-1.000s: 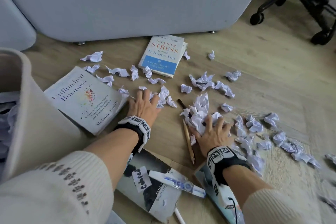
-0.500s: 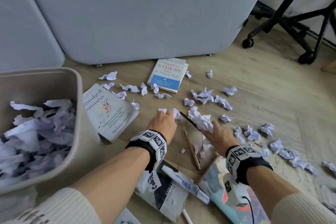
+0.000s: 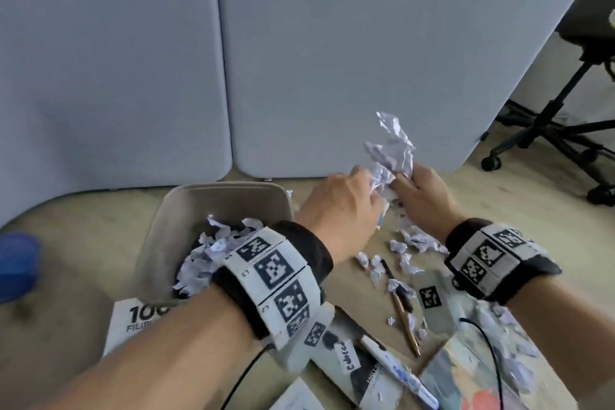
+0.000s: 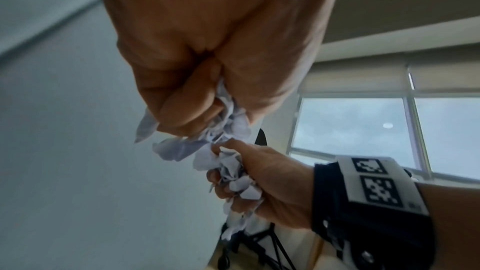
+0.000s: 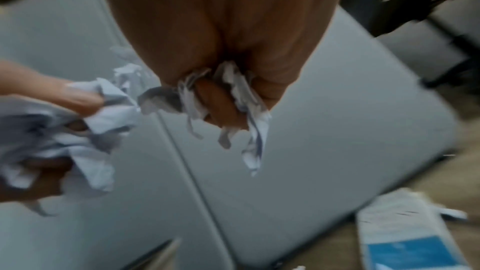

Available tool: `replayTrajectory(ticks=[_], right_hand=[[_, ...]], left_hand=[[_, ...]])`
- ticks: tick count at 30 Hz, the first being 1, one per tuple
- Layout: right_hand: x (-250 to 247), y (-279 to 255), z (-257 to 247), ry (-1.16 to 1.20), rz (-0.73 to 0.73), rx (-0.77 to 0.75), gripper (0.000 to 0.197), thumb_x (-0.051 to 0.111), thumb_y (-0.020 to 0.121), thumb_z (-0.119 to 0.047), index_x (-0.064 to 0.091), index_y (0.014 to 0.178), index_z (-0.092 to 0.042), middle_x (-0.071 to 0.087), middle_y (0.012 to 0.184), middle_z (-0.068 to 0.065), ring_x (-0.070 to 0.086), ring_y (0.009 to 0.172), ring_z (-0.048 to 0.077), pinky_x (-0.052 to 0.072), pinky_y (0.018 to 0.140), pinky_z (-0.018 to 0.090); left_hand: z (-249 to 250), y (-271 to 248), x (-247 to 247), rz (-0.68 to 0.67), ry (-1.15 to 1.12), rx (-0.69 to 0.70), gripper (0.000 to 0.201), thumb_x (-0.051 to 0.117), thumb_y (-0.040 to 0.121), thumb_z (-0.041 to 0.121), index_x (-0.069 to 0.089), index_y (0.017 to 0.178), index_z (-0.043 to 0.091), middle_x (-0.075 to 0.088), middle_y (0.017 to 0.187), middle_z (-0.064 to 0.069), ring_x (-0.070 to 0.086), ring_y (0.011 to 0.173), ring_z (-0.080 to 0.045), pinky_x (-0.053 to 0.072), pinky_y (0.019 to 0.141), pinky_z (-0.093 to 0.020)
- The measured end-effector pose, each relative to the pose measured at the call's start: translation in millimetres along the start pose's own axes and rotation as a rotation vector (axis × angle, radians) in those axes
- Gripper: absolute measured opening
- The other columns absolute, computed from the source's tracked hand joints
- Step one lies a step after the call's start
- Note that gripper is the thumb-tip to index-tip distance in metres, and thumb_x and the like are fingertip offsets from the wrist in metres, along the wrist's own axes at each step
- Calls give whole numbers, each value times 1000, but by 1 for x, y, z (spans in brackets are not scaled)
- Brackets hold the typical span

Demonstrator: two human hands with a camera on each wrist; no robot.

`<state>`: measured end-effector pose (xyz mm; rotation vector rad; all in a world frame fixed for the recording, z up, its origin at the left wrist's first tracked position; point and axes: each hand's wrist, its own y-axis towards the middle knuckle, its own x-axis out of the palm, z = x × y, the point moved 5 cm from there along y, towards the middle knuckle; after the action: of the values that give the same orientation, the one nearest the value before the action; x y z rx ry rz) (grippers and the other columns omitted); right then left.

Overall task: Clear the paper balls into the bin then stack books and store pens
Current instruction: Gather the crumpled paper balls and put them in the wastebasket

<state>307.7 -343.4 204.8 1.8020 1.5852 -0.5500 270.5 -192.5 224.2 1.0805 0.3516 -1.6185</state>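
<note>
Both hands are raised above the floor, each gripping crumpled white paper balls [image 3: 392, 150]. My left hand [image 3: 342, 206] curls round a bunch [image 4: 228, 118]; my right hand [image 3: 422, 190] curls round another bunch [image 5: 233, 98]. The two hands are close together, just right of the beige bin [image 3: 186, 220], which holds several paper balls. More paper balls [image 3: 409, 243] lie on the floor under the hands. A wooden pen [image 3: 406, 326] and a white-and-blue pen [image 3: 399, 373] lie near books [image 3: 366, 376] at the bottom. A white-and-blue book [image 5: 405, 237] shows in the right wrist view.
Grey partition panels [image 3: 299, 60] stand behind the bin. An office chair base [image 3: 559, 130] is at the right. A white book [image 3: 133, 319] lies in front of the bin, a colourful book [image 3: 466, 376] at the bottom right. A blue blurred object [image 3: 16, 263] is at the far left.
Both hands gathered paper balls on the floor, closed round them and lifted them up toward the bin. The head view tilted up and left.
</note>
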Motion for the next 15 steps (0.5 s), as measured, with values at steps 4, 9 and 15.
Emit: replayTrajectory(ticks=[4,9,15], right_hand=[[51,-1,-78,-52,-144,-118,31,47,96,-30,46,68,-17,53,59,-9,47,51,4,35,46,15],[133,-9,-104,-57,-348,-62,27,60,87,-39,55,106,-20,63,101,7,60,96,26,43,72,28],[149,-24,-120,-39,-506,-149,59,63,86,-33,42,140,-38,53,127,-1,52,114,14,40,87,17]], left_hand=[[-64,-26,-57,-26,91,-173,36,40,97,29,25,65,20,50,70,-5,43,67,-28,28,62,-33],[-140,-49,-65,-217,312,-310,27,46,84,49,41,72,25,55,75,1,58,83,-25,42,73,-32],[-176,-75,-57,-513,225,-347,24,56,80,46,62,87,24,64,97,-3,61,88,-20,53,80,-33]])
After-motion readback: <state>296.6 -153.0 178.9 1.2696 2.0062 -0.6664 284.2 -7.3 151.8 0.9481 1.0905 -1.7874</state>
